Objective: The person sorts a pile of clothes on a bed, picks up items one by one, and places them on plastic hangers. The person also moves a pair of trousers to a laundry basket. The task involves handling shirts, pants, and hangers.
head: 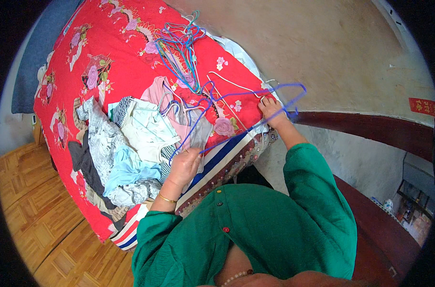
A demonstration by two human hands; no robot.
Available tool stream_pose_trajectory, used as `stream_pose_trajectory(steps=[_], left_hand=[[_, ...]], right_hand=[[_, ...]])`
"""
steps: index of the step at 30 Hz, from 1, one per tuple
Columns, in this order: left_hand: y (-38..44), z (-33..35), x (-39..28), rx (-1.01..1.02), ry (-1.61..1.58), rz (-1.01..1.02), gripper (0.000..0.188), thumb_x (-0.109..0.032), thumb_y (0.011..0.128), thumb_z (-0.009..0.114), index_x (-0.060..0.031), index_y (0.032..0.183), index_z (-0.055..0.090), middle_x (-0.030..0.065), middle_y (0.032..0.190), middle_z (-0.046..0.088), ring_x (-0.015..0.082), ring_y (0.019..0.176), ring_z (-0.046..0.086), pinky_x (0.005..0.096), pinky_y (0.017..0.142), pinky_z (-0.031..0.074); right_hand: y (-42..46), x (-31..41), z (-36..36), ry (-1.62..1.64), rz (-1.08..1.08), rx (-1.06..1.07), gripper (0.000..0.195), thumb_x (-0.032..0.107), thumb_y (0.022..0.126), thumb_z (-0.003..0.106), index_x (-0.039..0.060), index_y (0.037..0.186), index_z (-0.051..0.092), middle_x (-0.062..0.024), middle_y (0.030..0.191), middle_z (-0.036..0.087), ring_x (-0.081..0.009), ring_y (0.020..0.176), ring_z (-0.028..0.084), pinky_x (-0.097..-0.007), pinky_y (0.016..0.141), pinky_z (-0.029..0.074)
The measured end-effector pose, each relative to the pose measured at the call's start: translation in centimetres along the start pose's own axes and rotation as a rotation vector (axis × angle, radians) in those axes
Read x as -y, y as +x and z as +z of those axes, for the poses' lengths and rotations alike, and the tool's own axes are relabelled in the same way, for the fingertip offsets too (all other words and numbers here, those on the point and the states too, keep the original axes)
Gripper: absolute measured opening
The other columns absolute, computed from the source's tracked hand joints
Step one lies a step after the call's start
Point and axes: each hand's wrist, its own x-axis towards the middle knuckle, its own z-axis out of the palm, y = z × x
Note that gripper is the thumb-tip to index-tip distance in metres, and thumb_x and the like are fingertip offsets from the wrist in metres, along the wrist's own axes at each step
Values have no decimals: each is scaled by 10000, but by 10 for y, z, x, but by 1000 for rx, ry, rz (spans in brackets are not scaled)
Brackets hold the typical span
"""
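My left hand grips a blue wire hanger by its near end. The blurred hanger stretches right over the bed and crosses in front of my right wrist. Near the bed's right edge, my right hand has its fingers curled on a white wire hanger, close to its hook. Beyond my left hand lies a pile of clothes, with a white top, a pink garment and a light blue garment. Some hangers rest in or on these clothes; the overlaps hide which.
A red floral bedspread covers the bed. Tangled blue, green and white wire hangers lie towards its far side. A bare wall borders the bed on the right. Wooden flooring shows at the left.
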Motion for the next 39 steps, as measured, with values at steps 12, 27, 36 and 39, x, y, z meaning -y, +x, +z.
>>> stream_pose_trajectory(steps=[12,27,36,39], left_hand=[[41,8,3,292,278,415,141,-151,792,589,-76,910,572,76,671,531,281,597,573,390,507,453],[154,25,23,371,440,643,260,-135,742,572,-59,990,591,93,799,550,289,800,569,413,693,453],[100,83,62,242,448,339,353,-123,780,546,-51,1125,568,148,1141,558,299,1091,526,424,974,373],[43,116,85,372,341,245,340,-120,788,537,-48,1119,570,147,1132,556,299,1077,535,442,967,375]], right_hand=[[-45,6,-92,2267,612,376,378,275,973,419,10,1234,490,-156,941,636,-218,749,646,-348,670,546],[-90,1,-64,1726,596,363,204,80,928,474,122,1125,502,1,692,531,-79,546,497,-218,452,404],[-45,11,51,1486,719,-194,159,85,946,457,152,1086,492,15,691,481,-61,527,413,-210,445,336],[-39,1,111,1094,664,-373,185,41,906,493,120,1073,496,5,702,488,-84,546,447,-241,469,377]])
